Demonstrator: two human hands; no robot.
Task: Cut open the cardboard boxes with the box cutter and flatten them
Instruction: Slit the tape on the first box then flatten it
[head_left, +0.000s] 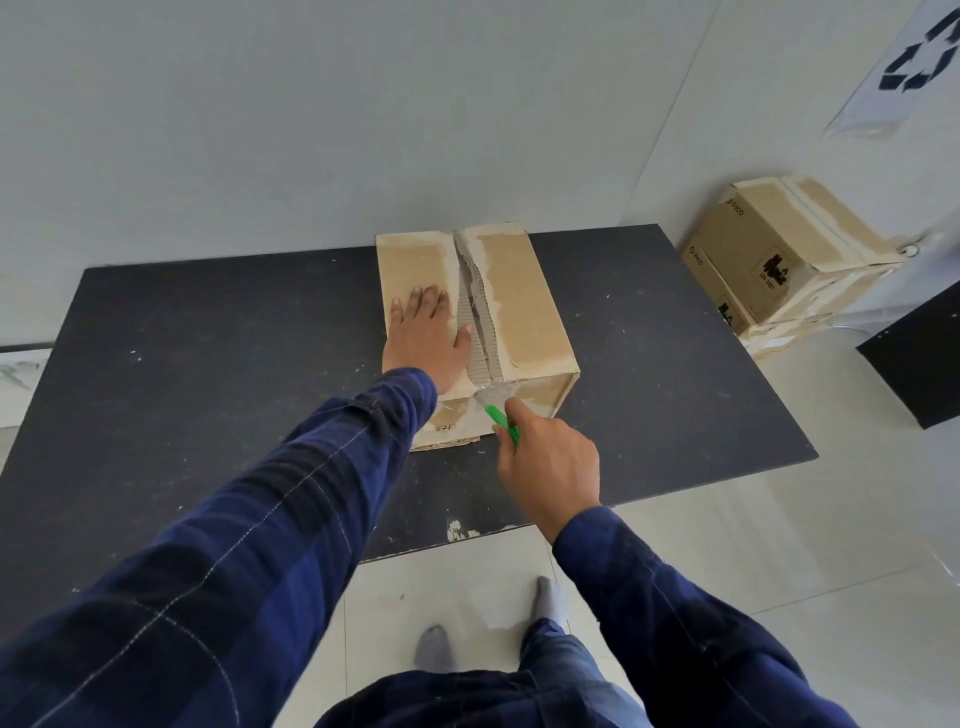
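Seen from the head camera, a black board (208, 364) is lying flat in front of the person, scuffed and flecked with white specks, with a chipped pale patch on its near edge. Pale floor tiles (779, 571) are showing around it, and a plain grey-white wall (311, 130) is rising behind. Whether the board is standing above the floor cannot be told. To the right, well apart from the board, a stack of boxes (769, 265) is leaning against the wall, and a recycling sign (919, 62) is hanging above them. Two feet in grey socks (434, 647) are standing on the tiles at the board's near edge.

The cardboard box (524, 306) is sitting on the far middle of the board, closed, its long side running away from the person. Its top seam is showing ragged and torn, with ribbed inner card exposed and pale patches on both flaps. Clear tape is crinkling over the near end of the seam.

The left hand (426, 338), in a dark blue checked sleeve, is pressing flat on the left top flap, fingers straight and spread. The right hand (550, 462) is gripping the green box cutter (501, 418), fingers curled round its handle, with the tip touching the taped seam at the box's near top edge.
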